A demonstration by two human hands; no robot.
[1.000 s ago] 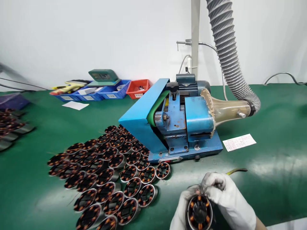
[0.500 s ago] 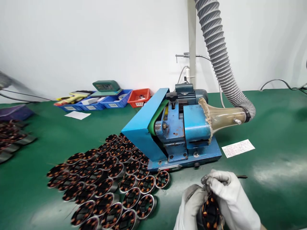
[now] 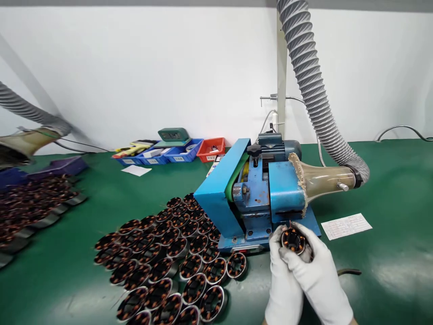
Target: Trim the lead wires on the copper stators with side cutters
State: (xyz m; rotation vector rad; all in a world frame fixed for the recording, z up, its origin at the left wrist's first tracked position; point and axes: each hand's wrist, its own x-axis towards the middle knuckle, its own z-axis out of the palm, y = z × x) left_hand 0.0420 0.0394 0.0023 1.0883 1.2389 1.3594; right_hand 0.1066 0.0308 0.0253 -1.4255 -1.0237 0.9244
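1. Head view, lower right of the frame: the left hand [image 3: 282,266] and the right hand [image 3: 314,266], both in white gloves, are closed together around one ring [image 3: 298,248] with copper windings inside. The left hand grips it from its left side and the right hand from its right; their heels are close together below it.
2. The ring is tilted so its opening faces the camera, and a thin wire stands up from its top edge.
3. Just above the hands, right of centre, stands a blue machine [image 3: 255,198] with a green belt [image 3: 233,180] on its left. Whether the ring touches the machine, I cannot tell.
4. A cloudy funnel [image 3: 324,180] joins the machine's right side to a grey hose [image 3: 311,76] rising to the top edge.
5. Right of the hands, a printed paper slip [image 3: 347,226] lies on the green desk [image 3: 399,194].
6. Lower left of centre, many similar rings [image 3: 172,262] lie crowded together, some touching.
7. Behind the machine's left end sit blue bins [image 3: 182,155], a red bin [image 3: 211,150] and a clock [image 3: 173,134].
8. At the left edge, more rings spread out, blurred.
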